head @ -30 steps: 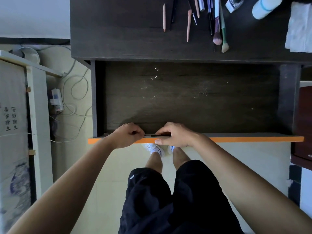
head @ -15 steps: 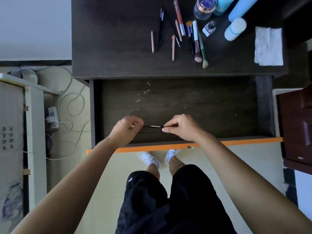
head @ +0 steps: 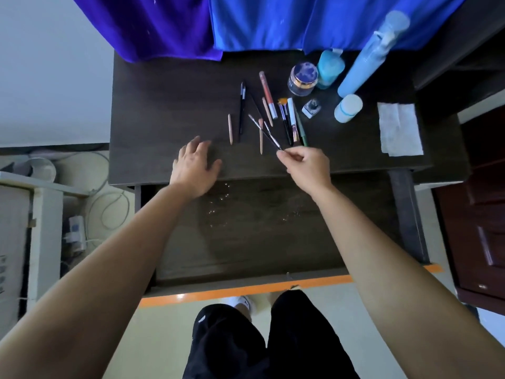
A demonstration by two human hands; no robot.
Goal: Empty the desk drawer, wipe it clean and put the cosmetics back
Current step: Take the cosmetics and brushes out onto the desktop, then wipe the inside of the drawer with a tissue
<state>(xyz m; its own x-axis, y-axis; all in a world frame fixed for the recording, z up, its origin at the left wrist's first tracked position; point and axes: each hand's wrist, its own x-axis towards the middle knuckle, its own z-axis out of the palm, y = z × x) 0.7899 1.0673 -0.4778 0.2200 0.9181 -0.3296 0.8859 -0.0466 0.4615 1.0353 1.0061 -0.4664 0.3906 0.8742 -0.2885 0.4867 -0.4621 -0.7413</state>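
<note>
- My right hand (head: 307,166) pinches a thin dark brush (head: 263,131) at its near end between thumb and forefinger; the brush slants away toward the far left, over the table (head: 164,105).
- My left hand (head: 195,166) has a released grip, fingers spread, palm flat on the table at its near edge, holding nothing.
- The drawer (head: 259,233) is pulled out below the near edge, with only pale specks scattered on its floor; its orange front edge (head: 246,289) is nearest me.
- Cosmetics lie on the table past my hands: a row of pencils and brushes (head: 270,113) mid-table, and toward the far right corner a round jar (head: 302,79), a small square pot (head: 311,108), a teal bottle (head: 330,68), a tall light-blue bottle (head: 366,64) and a short white-capped one (head: 348,108).
- A folded white wipe (head: 399,129) lies by the right edge.
- Blue cloth (head: 246,20) hangs along the far edge.
</note>
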